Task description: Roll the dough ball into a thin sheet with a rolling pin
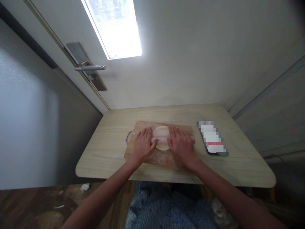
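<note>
A flat, pale round of dough (162, 132) lies on a floured wooden cutting board (162, 157) in the middle of a low table. A pale rolling pin (160, 140) crosses the dough from side to side. My left hand (143, 144) presses flat on the pin's left end, fingers stretched forward. My right hand (182, 144) lies flat on its right end in the same way. Most of the pin is hidden under my palms.
The light wood table (238, 168) has rounded corners. A phone (213, 138) lies right of the board. The board's metal handle (128, 136) sticks out at its left. A white door with a lever handle (89, 67) stands behind the table. Dark wooden floor lies at lower left.
</note>
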The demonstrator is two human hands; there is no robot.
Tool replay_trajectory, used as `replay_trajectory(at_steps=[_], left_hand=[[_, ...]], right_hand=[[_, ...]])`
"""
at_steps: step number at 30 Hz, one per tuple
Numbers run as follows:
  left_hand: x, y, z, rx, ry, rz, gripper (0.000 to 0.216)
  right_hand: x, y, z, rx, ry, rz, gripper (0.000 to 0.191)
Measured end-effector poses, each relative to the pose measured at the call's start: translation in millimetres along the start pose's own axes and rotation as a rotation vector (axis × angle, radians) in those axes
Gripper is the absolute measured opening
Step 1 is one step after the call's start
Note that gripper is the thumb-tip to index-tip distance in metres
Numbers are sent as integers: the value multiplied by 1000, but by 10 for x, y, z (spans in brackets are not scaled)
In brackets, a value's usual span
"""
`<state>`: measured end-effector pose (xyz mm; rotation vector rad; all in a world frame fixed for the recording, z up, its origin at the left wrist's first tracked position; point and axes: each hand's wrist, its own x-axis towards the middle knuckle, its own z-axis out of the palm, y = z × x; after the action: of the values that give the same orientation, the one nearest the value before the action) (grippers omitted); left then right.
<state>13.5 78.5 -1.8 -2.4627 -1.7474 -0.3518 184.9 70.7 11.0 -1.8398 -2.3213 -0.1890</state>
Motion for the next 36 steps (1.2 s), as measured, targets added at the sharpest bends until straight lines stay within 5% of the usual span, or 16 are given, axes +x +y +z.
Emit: replay_trajectory(at_steps=[14,25,30,36], left_hand=[[-104,21,-32,12,-19,22,56],[289,-75,-13,-2,-101,19,45],[558,-185,43,-12,-240,69,47],[714,-209,18,8,-318,95,49]], right_hand=[[-134,6,-57,-3,-61,-25,48],[371,168,-33,113,-272,-26,53],[626,285,88,184,-404,-14,65],[669,268,55,152,-398,55,67]])
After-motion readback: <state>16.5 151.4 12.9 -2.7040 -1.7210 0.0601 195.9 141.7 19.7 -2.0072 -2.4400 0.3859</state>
